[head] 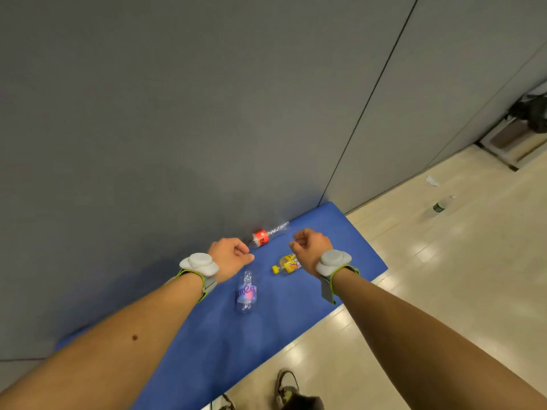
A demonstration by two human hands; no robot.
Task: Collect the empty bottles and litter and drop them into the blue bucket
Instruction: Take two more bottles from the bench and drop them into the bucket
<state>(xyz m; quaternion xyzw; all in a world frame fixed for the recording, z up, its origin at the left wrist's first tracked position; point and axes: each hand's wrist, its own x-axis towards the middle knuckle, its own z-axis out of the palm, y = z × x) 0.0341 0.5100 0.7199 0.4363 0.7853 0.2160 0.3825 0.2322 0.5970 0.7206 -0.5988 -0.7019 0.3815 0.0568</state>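
Observation:
Three empty plastic bottles lie on a blue mat [349, 241] against the grey wall. A clear one with a red label [268, 235] is nearest the wall, one with a yellow label and cap [286, 264] is in the middle, and a clear one with a blue-pink label [246, 291] is closest to me. My left hand [229, 255] hovers above the mat just left of the red-label bottle, fingers curled, holding nothing. My right hand [310, 247] hangs over the yellow bottle, fingers curled in, also holding nothing. The blue bucket is out of view.
Another clear bottle with a dark label [441, 205] lies on the tiled floor to the right, with a scrap of white paper [432, 181] beyond it. A dark bag [532, 110] sits at the far right by a doorway. My shoes [285, 386] stand at the mat's near edge.

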